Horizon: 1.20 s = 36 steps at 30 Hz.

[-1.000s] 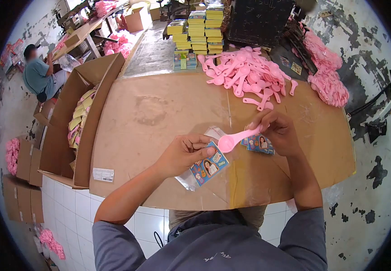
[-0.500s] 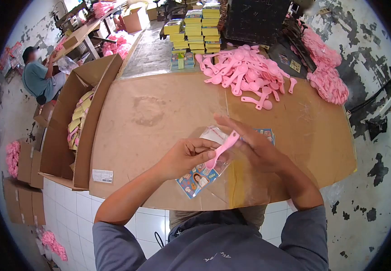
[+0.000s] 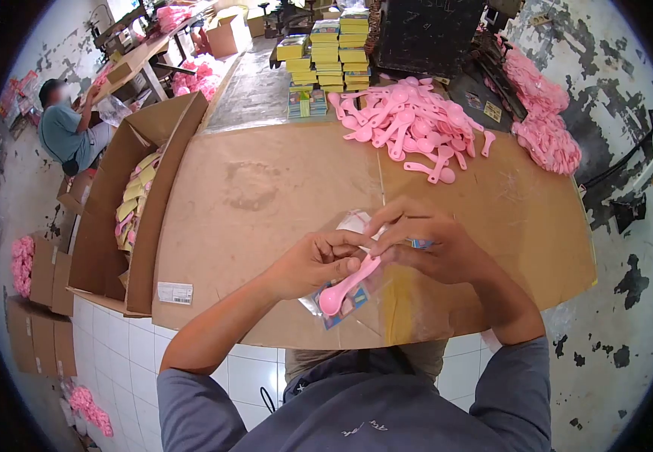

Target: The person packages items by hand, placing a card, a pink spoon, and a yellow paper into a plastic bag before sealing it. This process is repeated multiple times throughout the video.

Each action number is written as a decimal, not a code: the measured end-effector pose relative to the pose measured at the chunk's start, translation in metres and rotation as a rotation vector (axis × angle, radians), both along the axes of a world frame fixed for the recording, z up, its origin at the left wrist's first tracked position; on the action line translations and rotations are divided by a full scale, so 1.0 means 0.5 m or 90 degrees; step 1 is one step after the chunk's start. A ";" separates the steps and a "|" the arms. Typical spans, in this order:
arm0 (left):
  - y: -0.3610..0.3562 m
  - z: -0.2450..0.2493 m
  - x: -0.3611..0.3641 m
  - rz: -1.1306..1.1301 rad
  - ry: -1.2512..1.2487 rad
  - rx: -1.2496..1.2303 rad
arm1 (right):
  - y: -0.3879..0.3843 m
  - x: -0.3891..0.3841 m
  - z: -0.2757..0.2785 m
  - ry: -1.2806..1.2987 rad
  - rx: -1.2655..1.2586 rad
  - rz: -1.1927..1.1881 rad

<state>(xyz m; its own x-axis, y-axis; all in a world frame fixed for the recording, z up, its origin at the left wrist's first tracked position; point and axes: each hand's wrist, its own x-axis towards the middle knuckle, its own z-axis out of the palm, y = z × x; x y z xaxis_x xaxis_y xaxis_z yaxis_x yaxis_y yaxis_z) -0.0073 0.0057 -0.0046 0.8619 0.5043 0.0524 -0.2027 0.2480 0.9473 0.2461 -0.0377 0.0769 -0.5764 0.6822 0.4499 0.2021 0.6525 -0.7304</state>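
A pink spoon (image 3: 347,290) slants down to the left over a blue printed card (image 3: 350,306) and a clear plastic bag (image 3: 355,221). Pinched fingers of my right hand (image 3: 424,241) are at the spoon's handle end. My left hand (image 3: 315,262) is closed beside the handle, thumb and fingers pressed together on the clear bag. How far the spoon is inside the bag cannot be made out. Part of another blue card (image 3: 421,244) shows behind my right hand.
Many pink spoons (image 3: 409,120) lie piled at the back right of the cardboard-covered table (image 3: 266,166). Stacks of yellow-edged cards (image 3: 327,56) stand at the back. A carton (image 3: 142,275) of packets is at the left. A person (image 3: 66,128) sits beyond it.
The spoon has moved down and left, with its bowl now over the card. My right hand has come left, its fingers closing at the handle. My left hand has hardly moved.
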 end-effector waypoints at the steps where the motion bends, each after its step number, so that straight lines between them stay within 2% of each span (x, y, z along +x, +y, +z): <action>1: 0.000 -0.002 0.000 -0.001 -0.018 0.014 | -0.003 -0.002 0.019 0.012 0.037 -0.011; 4: -0.018 0.026 0.010 0.165 -0.025 0.134 | -0.007 0.004 0.085 -0.047 0.065 0.050; 7: -0.023 0.056 0.002 0.183 0.008 0.327 | -0.027 0.012 0.129 -0.148 0.184 -0.148; 10: -0.040 0.087 0.002 0.189 0.028 0.485 | -0.043 -0.002 0.133 -0.260 0.158 -0.167; 13: -0.050 0.077 0.012 0.220 0.071 0.499 | -0.044 -0.015 0.116 -0.174 0.149 -0.217; 16: -0.060 0.078 0.016 0.261 0.108 0.428 | -0.044 -0.022 0.106 -0.150 0.113 -0.220; 19: -0.054 0.068 0.023 0.317 0.057 0.482 | -0.037 -0.023 0.095 -0.143 0.084 -0.204; 22: -0.056 0.072 0.019 0.290 0.061 0.363 | -0.029 -0.039 0.065 -0.093 0.151 -0.301; 25: -0.059 0.071 0.016 0.309 0.090 0.310 | -0.010 -0.045 0.039 -0.153 0.425 -0.334; 31: -0.067 0.057 0.022 0.343 0.091 0.428 | -0.013 -0.069 0.019 -0.310 0.517 -0.325; 34: -0.070 0.083 0.012 0.289 0.229 0.465 | -0.004 -0.071 0.012 -0.362 0.556 -0.299; 36: -0.072 0.082 0.013 0.274 0.259 0.493 | 0.002 -0.068 0.009 -0.371 0.465 -0.287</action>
<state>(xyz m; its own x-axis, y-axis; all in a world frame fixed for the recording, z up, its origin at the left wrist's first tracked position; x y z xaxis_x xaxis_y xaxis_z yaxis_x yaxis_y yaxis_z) -0.0007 -0.0302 0.0364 0.6371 0.7319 0.2416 0.2481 -0.4915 0.8348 0.2119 -0.0366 0.0815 -0.5961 0.5613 0.5740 0.7324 0.6731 0.1024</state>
